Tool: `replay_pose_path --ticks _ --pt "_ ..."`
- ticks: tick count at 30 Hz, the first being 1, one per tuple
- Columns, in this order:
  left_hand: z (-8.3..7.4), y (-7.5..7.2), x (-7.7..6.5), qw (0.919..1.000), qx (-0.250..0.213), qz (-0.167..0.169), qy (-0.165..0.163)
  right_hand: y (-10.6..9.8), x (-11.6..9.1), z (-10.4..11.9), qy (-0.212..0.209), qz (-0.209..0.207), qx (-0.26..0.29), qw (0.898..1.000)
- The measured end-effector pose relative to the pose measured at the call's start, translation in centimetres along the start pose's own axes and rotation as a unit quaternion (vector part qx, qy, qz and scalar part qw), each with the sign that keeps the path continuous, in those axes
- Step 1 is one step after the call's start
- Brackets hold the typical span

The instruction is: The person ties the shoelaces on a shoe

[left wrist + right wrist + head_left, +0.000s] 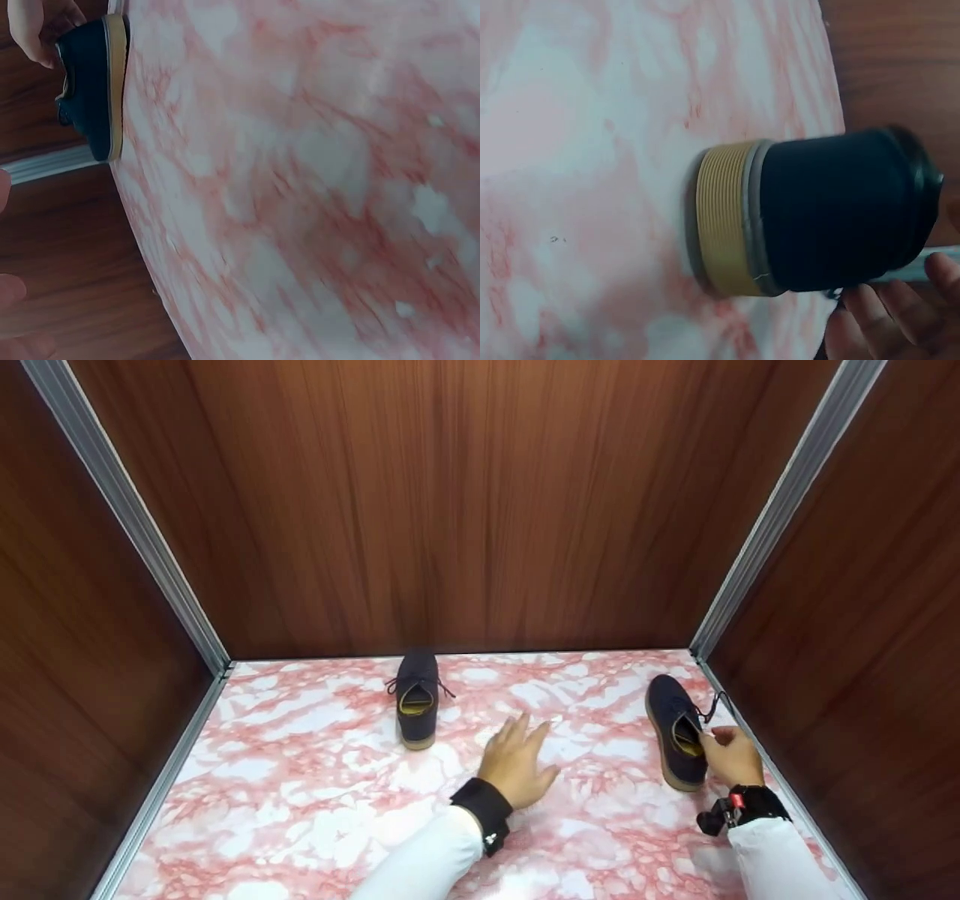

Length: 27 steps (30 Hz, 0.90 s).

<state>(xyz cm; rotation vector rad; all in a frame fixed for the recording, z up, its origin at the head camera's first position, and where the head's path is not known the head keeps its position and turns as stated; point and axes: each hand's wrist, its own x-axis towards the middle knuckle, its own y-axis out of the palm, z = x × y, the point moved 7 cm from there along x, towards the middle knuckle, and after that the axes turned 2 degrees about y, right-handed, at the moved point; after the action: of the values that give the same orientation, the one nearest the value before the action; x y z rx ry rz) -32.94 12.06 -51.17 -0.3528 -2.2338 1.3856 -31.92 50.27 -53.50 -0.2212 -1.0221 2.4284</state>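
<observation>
Two dark navy lace-up shoes with tan soles and yellow insides are on the pink-and-white marbled surface. The right shoe [671,720] is close to the right wall, toe toward the back. At its collar, my right hand [735,757] pinches the side edge, thumb by the opening; the right wrist view has its fingers [870,319] along the upper's side behind the ribbed heel. The left shoe [417,720] stands left of centre, toe near the back wall. Between the shoes, my left hand [517,765] hovers palm down, fingers spread, holding nothing.
A brown wood-grain back wall [465,510] rises behind the marbled surface [315,795]. Similar panels stand at left [90,622] and right [862,622], with grey metal strips [787,510] in the corners. A loose lace [712,706] of the right shoe reaches the right wall.
</observation>
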Motion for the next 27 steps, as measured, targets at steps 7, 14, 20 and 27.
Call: replay_pose_path --ticks 7,14,20,27 --pt "-2.8 1.8 1.0 0.9992 -0.001 0.039 0.004 1.1 0.3 -1.5 0.037 0.065 -0.024 0.997" --pt "-4.6 3.4 2.1 0.9972 -0.040 0.062 -0.009 0.8 0.8 -1.6 0.045 0.025 -0.057 0.997" --pt "-4.9 4.5 2.6 0.9932 -0.075 0.079 -0.041 0.9 0.7 -1.1 0.036 -0.005 -0.059 0.998" --pt "-5.4 5.3 2.5 0.9868 -0.127 0.082 -0.059 2.1 -0.4 0.5 0.032 0.018 -0.020 0.999"
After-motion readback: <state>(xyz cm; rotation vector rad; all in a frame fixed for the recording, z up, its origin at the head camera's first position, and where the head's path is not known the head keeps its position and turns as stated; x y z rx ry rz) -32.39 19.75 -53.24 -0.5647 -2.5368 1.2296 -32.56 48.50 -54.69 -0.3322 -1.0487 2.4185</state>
